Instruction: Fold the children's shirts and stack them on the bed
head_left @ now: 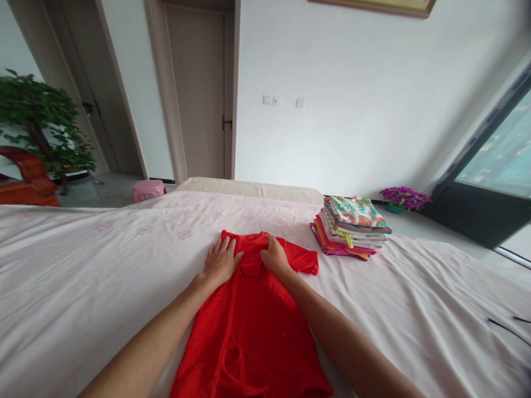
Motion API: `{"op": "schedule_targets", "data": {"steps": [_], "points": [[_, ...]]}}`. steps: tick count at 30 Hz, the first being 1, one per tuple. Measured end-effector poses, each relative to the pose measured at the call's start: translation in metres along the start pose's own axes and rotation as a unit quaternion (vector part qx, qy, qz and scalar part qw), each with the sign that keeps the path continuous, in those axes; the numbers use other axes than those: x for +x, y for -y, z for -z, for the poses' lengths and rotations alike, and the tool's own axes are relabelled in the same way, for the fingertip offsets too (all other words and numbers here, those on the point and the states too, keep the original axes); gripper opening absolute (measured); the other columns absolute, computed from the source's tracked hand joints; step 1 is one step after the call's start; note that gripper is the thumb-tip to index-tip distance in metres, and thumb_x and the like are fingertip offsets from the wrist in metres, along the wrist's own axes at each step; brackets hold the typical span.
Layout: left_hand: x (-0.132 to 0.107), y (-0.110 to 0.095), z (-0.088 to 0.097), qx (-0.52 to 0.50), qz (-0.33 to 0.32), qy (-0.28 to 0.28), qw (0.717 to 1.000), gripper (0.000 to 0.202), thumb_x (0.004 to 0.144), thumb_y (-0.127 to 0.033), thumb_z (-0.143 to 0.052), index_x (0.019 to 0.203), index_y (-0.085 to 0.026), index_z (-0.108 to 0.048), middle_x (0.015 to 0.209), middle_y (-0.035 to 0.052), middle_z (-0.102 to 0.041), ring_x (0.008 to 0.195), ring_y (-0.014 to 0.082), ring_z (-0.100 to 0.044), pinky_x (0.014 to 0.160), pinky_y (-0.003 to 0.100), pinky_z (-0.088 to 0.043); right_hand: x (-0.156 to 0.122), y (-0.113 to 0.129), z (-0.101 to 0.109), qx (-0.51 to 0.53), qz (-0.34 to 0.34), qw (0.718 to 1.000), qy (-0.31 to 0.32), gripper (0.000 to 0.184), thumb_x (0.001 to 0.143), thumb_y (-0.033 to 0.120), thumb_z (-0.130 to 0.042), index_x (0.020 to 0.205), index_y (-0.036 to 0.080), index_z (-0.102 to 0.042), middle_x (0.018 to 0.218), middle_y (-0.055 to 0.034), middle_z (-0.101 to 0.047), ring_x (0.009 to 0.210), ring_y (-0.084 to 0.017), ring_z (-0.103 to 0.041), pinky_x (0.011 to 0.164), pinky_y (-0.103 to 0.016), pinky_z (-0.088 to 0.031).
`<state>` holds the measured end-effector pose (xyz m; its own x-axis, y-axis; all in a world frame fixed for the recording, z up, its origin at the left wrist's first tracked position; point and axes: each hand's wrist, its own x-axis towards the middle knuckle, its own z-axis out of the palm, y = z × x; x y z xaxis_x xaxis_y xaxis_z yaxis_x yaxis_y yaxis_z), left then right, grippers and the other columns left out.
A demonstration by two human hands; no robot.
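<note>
A red knitted short-sleeved top [269,320] lies spread on the pale bed sheet [136,265], its neckline away from me. My left hand [222,260] rests on its upper left shoulder with the fingers stretched out. On the other side of the neckline, my right hand [274,254] has its fingers curled at the fabric and grips its edge; the fingertips are partly hidden. The right sleeve points out toward the right. No left sleeve shows; that side ends at my left hand.
A stack of folded clothes [352,226] sits on the bed to the right. Beyond the bed are a pink stool [149,189], a potted plant [41,121] and purple flowers [404,197]. Dark cords [510,329] lie at the right edge.
</note>
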<state>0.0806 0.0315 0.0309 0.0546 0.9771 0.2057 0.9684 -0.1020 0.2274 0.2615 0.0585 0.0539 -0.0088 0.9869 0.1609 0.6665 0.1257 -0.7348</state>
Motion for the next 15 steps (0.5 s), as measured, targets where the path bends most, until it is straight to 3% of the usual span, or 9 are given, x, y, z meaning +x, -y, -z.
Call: {"op": "schedule_targets", "data": {"steps": [4, 8, 10, 15], "points": [[-0.006, -0.002, 0.005, 0.025, -0.007, -0.022, 0.999, 0.054, 0.099, -0.037, -0.029, 0.139, -0.006, -0.05, 0.151, 0.0233, -0.042, 0.143, 0.0354, -0.034, 0.116, 0.052, -0.021, -0.017, 0.013, 0.009, -0.198, 0.113, 0.974, -0.001, 0.057, 0.089, 0.02, -0.043, 0.146, 0.023, -0.042, 0.15, -0.0106, -0.043, 0.132, -0.026, -0.046, 0.106, -0.04, -0.039], [-0.021, -0.004, 0.011, 0.03, -0.029, -0.018, 0.999, 0.051, 0.098, -0.029, -0.031, 0.139, -0.004, -0.049, 0.149, 0.0229, -0.044, 0.142, 0.0322, -0.036, 0.117, 0.048, -0.023, -0.032, 0.006, 0.002, -0.238, 0.245, 0.934, 0.105, 0.057, 0.097, 0.04, -0.042, 0.151, 0.02, -0.037, 0.158, -0.0089, -0.033, 0.146, -0.026, -0.026, 0.12, -0.044, -0.016], [-0.035, -0.003, 0.017, 0.022, -0.049, -0.006, 0.999, 0.05, 0.097, -0.03, -0.034, 0.139, -0.006, -0.05, 0.149, 0.0211, -0.046, 0.142, 0.0304, -0.037, 0.118, 0.046, -0.024, -0.034, -0.004, 0.002, -0.246, 0.265, 0.921, 0.145, 0.057, 0.099, 0.043, -0.039, 0.151, 0.019, -0.038, 0.158, -0.0087, -0.033, 0.148, -0.025, -0.023, 0.121, -0.045, -0.013], [-0.091, 0.003, 0.038, -0.031, -0.104, 0.016, 0.994, 0.056, 0.096, -0.042, -0.038, 0.14, -0.01, -0.051, 0.151, 0.0189, -0.044, 0.144, 0.0299, -0.035, 0.119, 0.049, -0.026, -0.03, -0.014, 0.01, -0.269, 0.249, 0.919, 0.143, 0.056, 0.1, 0.041, -0.038, 0.152, 0.02, -0.037, 0.159, -0.0079, -0.031, 0.149, -0.025, -0.021, 0.121, -0.046, -0.012]]}}
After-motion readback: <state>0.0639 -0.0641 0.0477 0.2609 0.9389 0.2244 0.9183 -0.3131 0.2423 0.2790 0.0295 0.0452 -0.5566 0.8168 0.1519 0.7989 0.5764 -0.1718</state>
